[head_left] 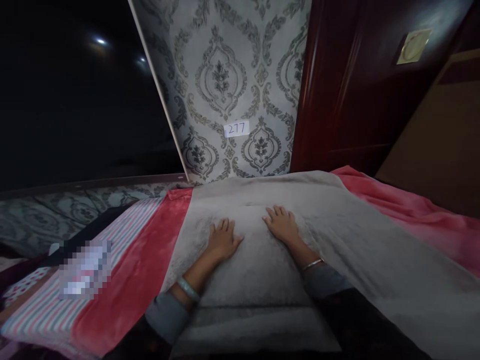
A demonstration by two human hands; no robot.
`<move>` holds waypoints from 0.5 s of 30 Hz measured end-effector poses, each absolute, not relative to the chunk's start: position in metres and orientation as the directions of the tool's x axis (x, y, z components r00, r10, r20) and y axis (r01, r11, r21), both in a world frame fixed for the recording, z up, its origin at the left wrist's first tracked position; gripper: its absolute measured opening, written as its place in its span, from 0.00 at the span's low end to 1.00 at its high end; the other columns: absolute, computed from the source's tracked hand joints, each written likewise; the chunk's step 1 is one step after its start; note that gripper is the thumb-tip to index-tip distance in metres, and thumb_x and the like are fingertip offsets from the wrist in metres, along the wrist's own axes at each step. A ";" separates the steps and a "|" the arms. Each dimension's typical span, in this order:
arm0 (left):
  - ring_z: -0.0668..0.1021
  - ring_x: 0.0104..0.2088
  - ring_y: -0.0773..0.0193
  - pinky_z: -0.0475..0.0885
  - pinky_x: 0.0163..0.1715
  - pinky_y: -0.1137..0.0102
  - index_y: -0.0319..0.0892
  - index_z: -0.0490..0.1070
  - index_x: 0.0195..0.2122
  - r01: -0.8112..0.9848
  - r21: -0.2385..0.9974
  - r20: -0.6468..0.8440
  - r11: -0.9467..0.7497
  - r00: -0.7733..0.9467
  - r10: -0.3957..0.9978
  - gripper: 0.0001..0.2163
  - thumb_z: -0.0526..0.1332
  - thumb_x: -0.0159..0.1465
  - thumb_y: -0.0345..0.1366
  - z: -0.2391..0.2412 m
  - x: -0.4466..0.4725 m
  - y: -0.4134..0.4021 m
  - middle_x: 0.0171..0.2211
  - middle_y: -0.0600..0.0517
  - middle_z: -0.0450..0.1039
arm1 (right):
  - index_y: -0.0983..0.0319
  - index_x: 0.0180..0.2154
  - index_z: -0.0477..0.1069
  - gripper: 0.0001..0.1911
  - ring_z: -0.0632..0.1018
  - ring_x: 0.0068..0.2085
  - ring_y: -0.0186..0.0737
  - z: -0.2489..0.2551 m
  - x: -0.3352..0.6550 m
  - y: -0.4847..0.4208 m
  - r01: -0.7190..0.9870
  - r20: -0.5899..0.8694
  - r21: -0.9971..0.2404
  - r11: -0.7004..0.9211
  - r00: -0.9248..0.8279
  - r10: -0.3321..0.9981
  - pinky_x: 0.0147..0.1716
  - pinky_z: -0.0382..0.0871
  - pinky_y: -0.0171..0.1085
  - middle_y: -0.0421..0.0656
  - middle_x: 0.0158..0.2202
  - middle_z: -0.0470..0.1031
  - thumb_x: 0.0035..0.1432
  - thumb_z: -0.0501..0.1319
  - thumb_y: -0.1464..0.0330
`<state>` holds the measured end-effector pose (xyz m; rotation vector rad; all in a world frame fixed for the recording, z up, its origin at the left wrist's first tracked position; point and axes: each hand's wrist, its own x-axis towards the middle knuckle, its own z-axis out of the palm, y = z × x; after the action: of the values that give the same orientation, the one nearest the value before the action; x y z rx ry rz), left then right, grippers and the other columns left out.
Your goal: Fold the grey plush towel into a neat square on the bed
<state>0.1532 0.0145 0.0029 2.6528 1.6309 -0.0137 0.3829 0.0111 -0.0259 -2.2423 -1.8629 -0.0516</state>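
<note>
Head view: what is catalogued first?

Grey blanket (258, 280), short plush pile, spread from the centre down to six o'clock; long shallow creases, one dark crosswise fold near the lower edge.

Trim?

Red plush strip (146, 255) at eight o'clock; pinkish-red cloth (405, 212), loosely rumpled, between three and four. Whether either is joined to the grey, I cannot tell.

Hands?

Left hand (223, 239), between six and seven o'clock: palm down on the pile, fingers spread, unclenched; broad pale bangle (188, 289). Right hand (281, 224), between four and five: likewise flat and splayed on the grey; thin silvery bangle (313, 264).

Beneath and beside?

Striped cloth (43, 315), pink, white and grey, at eight, bearing a pixelated object (84, 270), unidentifiable.

Room?

Damask-patterned wallpaper (221, 80) at twelve, with paper label (236, 128) marked "277"; glossy black screen (75, 90) at ten; dark red panel (333, 100), polished, at two, with pale square plate (414, 46); brown board (438, 135) near three.
</note>
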 end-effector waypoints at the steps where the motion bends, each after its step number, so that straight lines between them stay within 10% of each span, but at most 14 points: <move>1: 0.51 0.71 0.50 0.46 0.67 0.48 0.36 0.52 0.69 0.907 0.028 -0.037 -0.421 0.421 0.906 0.33 0.45 0.69 0.52 0.004 0.158 0.027 0.70 0.38 0.48 | 0.59 0.66 0.59 0.27 0.56 0.67 0.52 -0.028 0.383 0.011 0.974 0.175 -0.148 -0.171 0.196 0.965 0.61 0.50 0.55 0.50 0.68 0.57 0.71 0.45 0.56; 15: 0.51 0.71 0.50 0.53 0.65 0.50 0.36 0.51 0.68 0.967 0.114 0.030 -0.229 0.227 0.974 0.32 0.42 0.68 0.51 -0.006 0.167 0.083 0.71 0.38 0.48 | 0.58 0.67 0.58 0.28 0.54 0.68 0.53 -0.025 0.383 0.014 0.967 0.141 -0.164 -0.197 0.220 0.965 0.62 0.49 0.55 0.49 0.69 0.55 0.71 0.44 0.55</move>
<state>0.1670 0.0828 -0.0059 2.4038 1.9051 0.1450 0.3826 0.0143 -0.0253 -2.2751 -1.8364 -0.0094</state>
